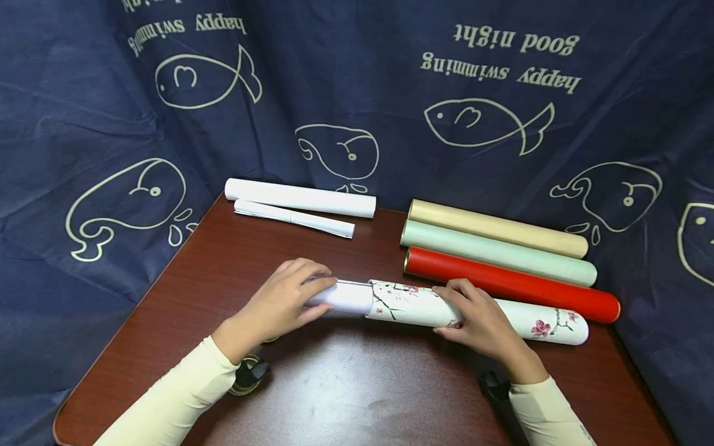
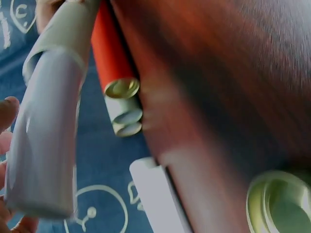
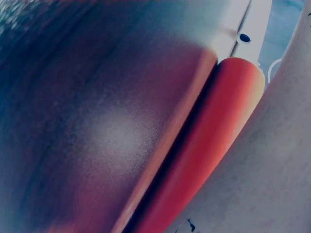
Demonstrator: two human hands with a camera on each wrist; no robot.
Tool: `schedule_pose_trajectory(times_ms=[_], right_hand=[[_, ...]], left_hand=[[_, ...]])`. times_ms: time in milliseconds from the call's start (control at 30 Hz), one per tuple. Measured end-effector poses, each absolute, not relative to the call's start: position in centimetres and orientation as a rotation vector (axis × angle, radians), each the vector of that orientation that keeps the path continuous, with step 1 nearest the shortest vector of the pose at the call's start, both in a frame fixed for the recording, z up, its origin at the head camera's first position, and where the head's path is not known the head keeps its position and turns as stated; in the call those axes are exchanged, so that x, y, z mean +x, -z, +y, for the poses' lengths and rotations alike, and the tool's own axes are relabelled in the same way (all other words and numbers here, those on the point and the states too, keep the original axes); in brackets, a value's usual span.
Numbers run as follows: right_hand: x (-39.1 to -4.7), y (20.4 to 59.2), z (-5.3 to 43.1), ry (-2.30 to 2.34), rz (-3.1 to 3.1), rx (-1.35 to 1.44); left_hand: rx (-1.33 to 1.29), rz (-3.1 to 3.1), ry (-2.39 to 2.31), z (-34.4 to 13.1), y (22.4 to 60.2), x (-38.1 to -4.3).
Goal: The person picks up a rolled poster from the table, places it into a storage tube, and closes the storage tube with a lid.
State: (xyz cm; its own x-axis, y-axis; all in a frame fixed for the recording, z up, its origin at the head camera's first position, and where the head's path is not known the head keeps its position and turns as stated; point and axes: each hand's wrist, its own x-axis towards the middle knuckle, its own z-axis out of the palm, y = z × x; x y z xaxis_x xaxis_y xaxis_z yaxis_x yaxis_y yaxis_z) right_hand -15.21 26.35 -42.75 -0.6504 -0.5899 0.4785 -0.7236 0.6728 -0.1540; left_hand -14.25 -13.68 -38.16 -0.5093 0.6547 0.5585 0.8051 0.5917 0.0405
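My left hand (image 1: 290,297) grips a rolled sheet of white paper (image 1: 351,297) near its left end. The other end of that roll sits inside the open mouth of a white cardboard tube (image 1: 401,305) printed with pink blossoms and dark twigs. Around the middle of the tube, my right hand (image 1: 474,316) keeps hold, thumb on the near side and fingers over the top. From the left wrist, the paper roll (image 2: 46,131) shows as narrower than the tube's mouth. The right wrist view has the tube's pale side (image 3: 257,179) close up.
Beyond the tube lie a red tube (image 1: 507,282), a mint tube (image 1: 496,251) and a cream tube (image 1: 496,226), side by side. Two white paper rolls (image 1: 301,197) rest at the back left. Near my left wrist are gold-coloured round lids (image 1: 241,385). A blue curtain surrounds the table.
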Motion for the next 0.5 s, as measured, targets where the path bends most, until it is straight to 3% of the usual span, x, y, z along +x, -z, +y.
schedule_pose_trajectory(times_ms=[500], right_hand=[[-15.2,42.6,26.3,-0.498,-2.481,1.028]], left_hand=[[-1.185,-2.431,0.572,-18.8,37.8,-14.4]])
